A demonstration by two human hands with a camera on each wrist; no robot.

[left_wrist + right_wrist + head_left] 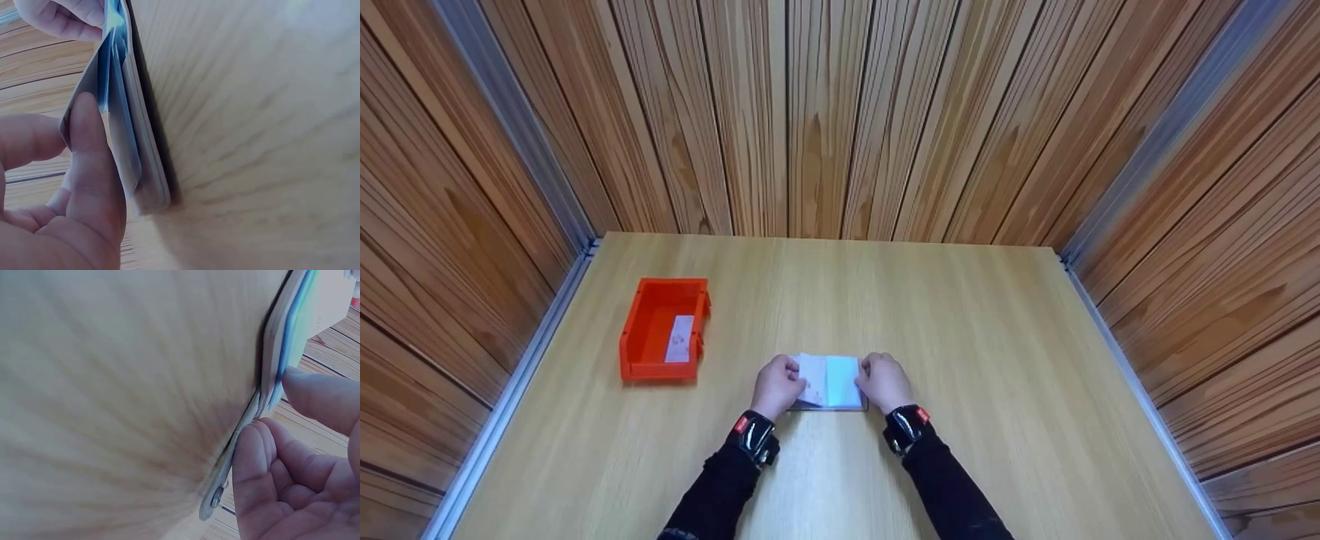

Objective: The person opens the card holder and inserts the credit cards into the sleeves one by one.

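An open card holder (846, 384) with bluish clear sleeves lies on the table between the two hands. My left hand (780, 386) pinches a white printed card (813, 375) between thumb and finger. In the left wrist view the card (84, 84) stands at a slant, its far edge in against a sleeve, above the stacked leaves of the holder (149, 146). At the opposite side, my right hand (885, 381) holds the holder's edge. Its thumb presses the blue sleeve (298, 320), and its curled fingers are at a strap (225, 458) with a metal snap (216, 496).
An orange open-front bin (651, 371) stands to the left on the wooden table (975, 322), with a white printed card (679, 337) inside. Wood-plank walls (825, 112) enclose the table at the back and both sides, with metal rails (1140, 405) along the side edges.
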